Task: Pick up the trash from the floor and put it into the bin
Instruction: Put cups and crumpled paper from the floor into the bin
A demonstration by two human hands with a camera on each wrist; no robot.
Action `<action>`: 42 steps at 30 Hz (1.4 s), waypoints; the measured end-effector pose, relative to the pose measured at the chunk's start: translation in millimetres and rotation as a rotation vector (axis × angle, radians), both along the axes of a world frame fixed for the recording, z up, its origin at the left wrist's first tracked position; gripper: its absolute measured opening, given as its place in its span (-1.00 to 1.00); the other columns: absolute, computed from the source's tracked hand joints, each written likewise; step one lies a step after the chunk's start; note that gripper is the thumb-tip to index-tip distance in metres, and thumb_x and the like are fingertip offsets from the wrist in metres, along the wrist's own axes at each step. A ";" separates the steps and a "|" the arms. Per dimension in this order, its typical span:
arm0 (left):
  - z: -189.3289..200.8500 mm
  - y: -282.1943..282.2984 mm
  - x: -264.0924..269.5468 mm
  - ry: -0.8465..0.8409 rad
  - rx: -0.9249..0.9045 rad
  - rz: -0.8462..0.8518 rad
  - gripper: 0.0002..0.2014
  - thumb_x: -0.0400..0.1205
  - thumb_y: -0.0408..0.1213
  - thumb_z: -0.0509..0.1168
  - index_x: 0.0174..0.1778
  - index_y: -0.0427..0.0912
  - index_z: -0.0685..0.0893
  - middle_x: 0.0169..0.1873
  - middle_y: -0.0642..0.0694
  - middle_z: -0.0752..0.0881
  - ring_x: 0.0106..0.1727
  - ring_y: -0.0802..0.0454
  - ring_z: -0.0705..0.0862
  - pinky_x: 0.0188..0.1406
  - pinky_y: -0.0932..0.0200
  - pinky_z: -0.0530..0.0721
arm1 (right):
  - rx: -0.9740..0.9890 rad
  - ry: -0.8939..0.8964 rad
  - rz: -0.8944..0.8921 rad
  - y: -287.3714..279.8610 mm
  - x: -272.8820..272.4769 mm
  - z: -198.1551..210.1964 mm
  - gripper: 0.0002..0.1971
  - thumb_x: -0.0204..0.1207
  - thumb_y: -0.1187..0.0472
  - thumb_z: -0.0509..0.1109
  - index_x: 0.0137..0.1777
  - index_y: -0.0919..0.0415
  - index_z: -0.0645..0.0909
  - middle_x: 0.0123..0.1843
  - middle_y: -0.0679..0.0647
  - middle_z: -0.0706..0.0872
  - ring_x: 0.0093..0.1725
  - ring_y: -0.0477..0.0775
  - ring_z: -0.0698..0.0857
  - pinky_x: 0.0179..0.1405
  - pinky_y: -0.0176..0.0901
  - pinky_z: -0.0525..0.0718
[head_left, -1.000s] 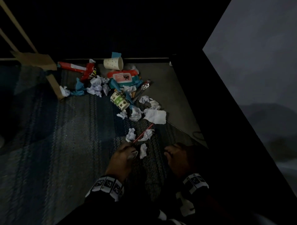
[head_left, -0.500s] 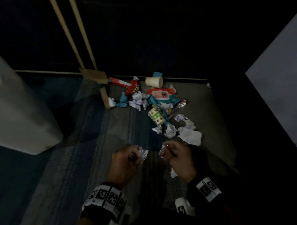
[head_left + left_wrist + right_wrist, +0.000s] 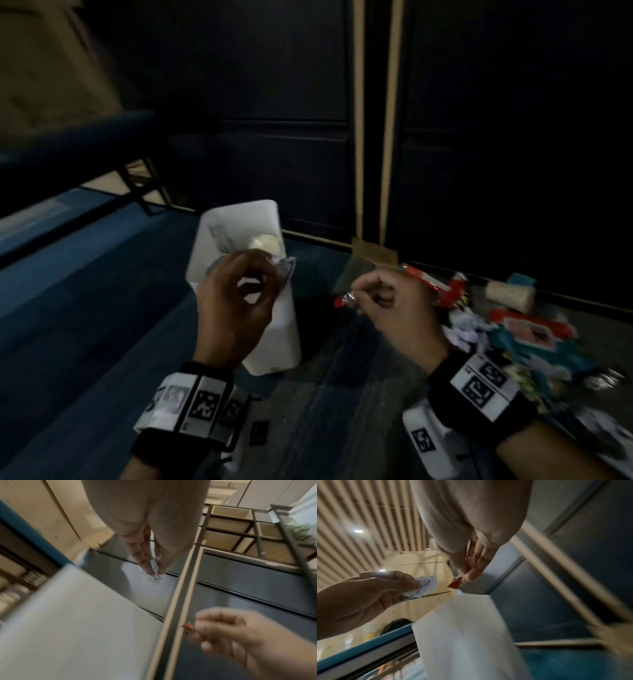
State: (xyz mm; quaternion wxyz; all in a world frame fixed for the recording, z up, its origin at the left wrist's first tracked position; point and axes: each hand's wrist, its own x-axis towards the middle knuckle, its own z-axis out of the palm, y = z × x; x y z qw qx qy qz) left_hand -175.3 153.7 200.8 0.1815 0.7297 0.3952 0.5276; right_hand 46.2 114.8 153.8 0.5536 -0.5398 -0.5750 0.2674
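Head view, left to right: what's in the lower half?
Left hand pinching crumpled white paper → white rectangular plastic bin → small red wrapper → right hand pinching it → beige paper cup lying on the floor.

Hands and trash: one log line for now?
left hand: pinches crumpled white paper over white plastic bin | right hand: pinches red wrapper

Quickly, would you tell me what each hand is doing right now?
Left hand: pinches a crumpled white paper, over the white bin.
Right hand: pinches a small red wrapper, beside the bin.
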 end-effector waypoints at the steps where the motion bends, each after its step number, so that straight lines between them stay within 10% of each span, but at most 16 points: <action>1: 9.3 8.3 -13.2 0.015 0.054 0.062 -0.86 0.49 -0.24 0.50 -0.26 -0.19 0.69 -0.08 0.03 0.73 -0.11 0.14 0.74 -0.25 0.35 0.68 | 0.037 -0.036 0.018 19.1 -11.9 9.9 -0.86 0.48 0.43 0.49 -0.11 0.18 0.72 -0.22 0.00 0.80 -0.27 -0.05 0.79 -0.25 -0.19 0.74; 7: 27.6 68.1 -66.8 0.180 0.101 0.361 -0.86 0.45 -0.28 0.56 -0.26 -0.11 0.70 -0.22 0.02 0.71 -0.28 0.24 0.68 -0.34 0.48 0.64 | 0.262 -0.277 0.067 100.8 -82.9 57.8 -0.90 0.43 0.36 0.52 -0.10 0.19 0.74 -0.18 -0.06 0.79 -0.19 -0.14 0.75 -0.14 -0.15 0.76; 14: 17.2 107.8 -56.6 0.256 -0.099 0.323 -0.90 0.48 -0.41 0.49 -0.12 -0.27 0.77 -0.14 -0.08 0.77 -0.28 0.40 0.64 -0.38 0.67 0.51 | 0.079 -0.661 0.129 124.1 -94.4 52.9 -0.76 0.41 0.21 0.56 0.06 0.10 0.68 -0.08 -0.05 0.75 0.00 0.03 0.63 0.07 0.05 0.65; 19: 14.1 99.5 -44.8 0.276 -0.072 0.276 -0.80 0.52 -0.42 0.43 0.05 -0.18 0.77 -0.01 -0.06 0.79 -0.02 0.08 0.76 0.03 0.23 0.72 | 0.145 -0.547 0.049 99.7 -59.3 41.7 -0.86 0.45 0.21 0.53 -0.01 0.13 0.71 -0.02 -0.03 0.76 0.02 0.01 0.60 0.04 -0.01 0.62; 26: -2.2 30.1 18.7 0.330 0.071 0.016 -0.96 0.53 -0.25 0.40 -0.17 -0.05 0.76 -0.25 0.09 0.74 -0.34 0.20 0.70 -0.32 0.15 0.71 | 0.113 -0.476 -0.042 26.6 10.6 0.4 -0.88 0.49 0.15 0.52 0.00 0.07 0.71 -0.05 -0.15 0.70 -0.01 -0.21 0.58 0.03 -0.41 0.48; 37: -166.4 -119.4 181.7 0.755 -0.381 -0.660 -0.86 0.48 -0.06 0.29 -0.16 0.05 0.72 -0.25 0.08 0.77 -0.21 0.08 0.73 -0.20 0.09 0.72 | -0.555 -0.429 -0.359 -206.6 142.3 -139.6 -0.87 0.56 0.21 0.47 0.07 0.18 0.71 0.08 0.12 0.72 0.10 0.15 0.67 0.14 0.13 0.66; 42: -216.5 -185.2 212.8 0.893 -0.422 -0.722 -0.75 0.55 -0.05 0.29 0.14 0.11 0.66 0.04 0.03 0.74 0.05 -0.08 0.72 -0.04 0.01 0.72 | -0.746 -0.414 -0.422 -299.8 148.1 -178.8 -0.87 0.56 0.23 0.46 0.08 0.13 0.72 0.16 0.13 0.68 0.21 0.22 0.65 0.21 -0.01 0.63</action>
